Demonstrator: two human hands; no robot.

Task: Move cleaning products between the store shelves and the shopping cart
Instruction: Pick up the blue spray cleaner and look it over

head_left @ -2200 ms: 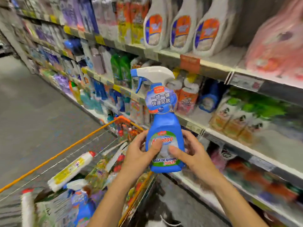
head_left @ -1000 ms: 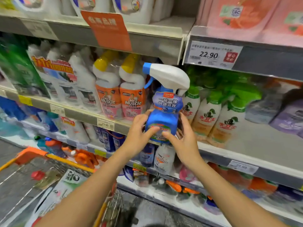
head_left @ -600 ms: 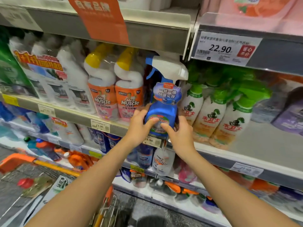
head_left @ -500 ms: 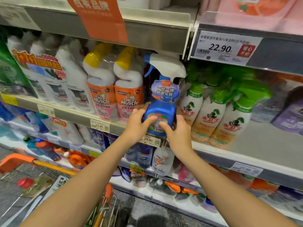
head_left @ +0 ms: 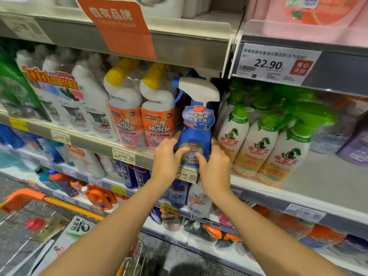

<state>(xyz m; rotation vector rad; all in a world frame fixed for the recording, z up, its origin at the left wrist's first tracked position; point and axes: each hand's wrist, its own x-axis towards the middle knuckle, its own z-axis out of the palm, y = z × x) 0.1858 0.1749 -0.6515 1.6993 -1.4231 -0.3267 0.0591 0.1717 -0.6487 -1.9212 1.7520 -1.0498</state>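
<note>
Shopping cart (head_left: 25,196) is sitting lowest in frame at left, orange rim showing, packs (head_left: 79,228) lying in it. Both forearms are reaching up from there to the middle shelf (head_left: 89,141). Left hand (head_left: 166,163) and right hand (head_left: 216,170) are both gripping the blue spray bottle (head_left: 196,124) low on its body, fingers curling round the sides and thumbs pressing across the front label, so clamped on it, not apart. Bottle is standing upright at the shelf's front lip, just above the 29.90 price tag (head_left: 184,174). Hands are hiding the base, so can't tell if it's bearing on the shelf. Reading this as the put-back step, nearly done. Doing it well means keeping the bottle vertical and sliding it straight back into the gap between the Mr Muscle bottles (head_left: 159,116) on the left and the green-capped spray bottles (head_left: 235,134) on the right, making sure the trigger head is clearing the upper shelf edge (head_left: 189,50), and letting go only once the base is sitting flat. Gap is looking tight, so knocking a neighbour is the risk. Bottle itself is showing a blue body, white trigger head with blue nozzle and lever, blue tag round the neck with Chinese print, and a green-and-red label low down.
</note>
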